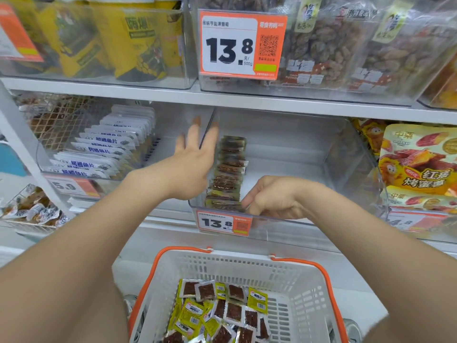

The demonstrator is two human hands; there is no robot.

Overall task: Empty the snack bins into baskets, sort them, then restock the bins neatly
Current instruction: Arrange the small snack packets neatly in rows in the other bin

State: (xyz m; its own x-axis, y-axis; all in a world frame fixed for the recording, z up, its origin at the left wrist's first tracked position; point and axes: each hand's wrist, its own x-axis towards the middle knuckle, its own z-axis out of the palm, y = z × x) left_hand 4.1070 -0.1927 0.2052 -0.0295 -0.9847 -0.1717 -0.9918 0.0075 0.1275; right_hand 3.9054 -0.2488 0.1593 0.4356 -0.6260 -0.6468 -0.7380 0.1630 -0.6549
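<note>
Both forearms rise from the lower corners of the frame. Between them, at bottom centre, sits the white basket (309, 276) with orange handles, holding loose packets (222, 315) that are yellow-backed with dark filling.

Above it, at centre frame, the clear bin (346, 169) stands on the shelf (168, 229) with a price tag (223, 224) clipped to its front lip. Inside, a row of packets (228, 169) stands on edge, taking up only the strip along the bin's left wall.

The left hand (193, 167) is flat and wide. Its fingers (195, 131) are straight and spread, reaching up along that left wall, just left of the row. I cannot tell whether the palm touches the packets.

The right hand (274, 196) sits at the front lip. Its fingers (248, 201) are curled tight, with the tips against the front right corner of the row. Whether they pinch a packet is hidden.

By the look of them, the packets are light, thin and slick, soft in the middle with stiffer sealed edges. A single one would likely slip or flop between fingertips. A small stack squeezed face to face, held across its flat sides, should hold better. The standing row probably tips over like dominoes if left unsupported, so bracing one end while feeding packets in at the other seems the safest way to handle it.
</note>
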